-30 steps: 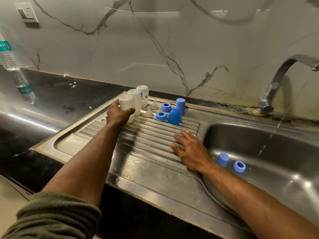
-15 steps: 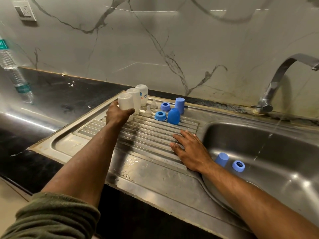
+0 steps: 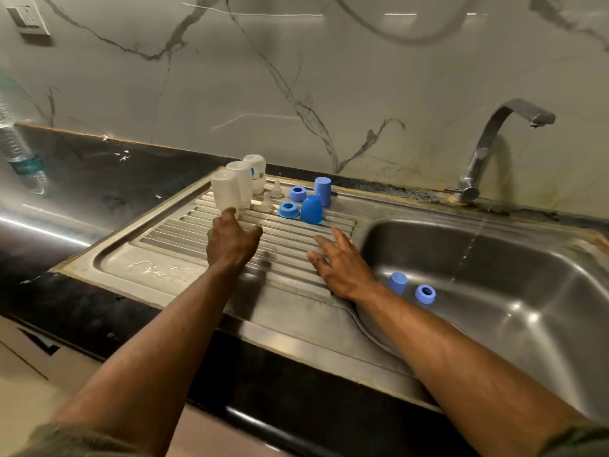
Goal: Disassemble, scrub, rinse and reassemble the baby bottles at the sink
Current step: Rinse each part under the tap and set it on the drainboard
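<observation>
Three translucent baby bottles stand upside down in a row at the back left of the steel draining board (image 3: 171, 258); the nearest bottle (image 3: 225, 191) is just beyond my left hand (image 3: 230, 242), whose fingers are spread and hold nothing. Two clear teats (image 3: 267, 203) stand beside the bottles. Right of them are two blue collar rings (image 3: 288, 210) and two blue caps (image 3: 311, 209). My right hand (image 3: 342, 265) rests flat on the board's ridges by the basin edge. Inside the sink basin (image 3: 543, 291) lie one more blue cap (image 3: 396, 283) and a blue ring (image 3: 425, 294).
A steel tap (image 3: 494, 143) curves over the basin from the back right, with a thin stream of water falling. A plastic water bottle (image 3: 19, 153) stands on the black counter (image 3: 99, 179) at far left. A marble wall runs behind.
My left hand has let go of the nearest upturned bottle and drawn back towards me, fingers spread. The bottle stays standing. My right hand has not moved.
</observation>
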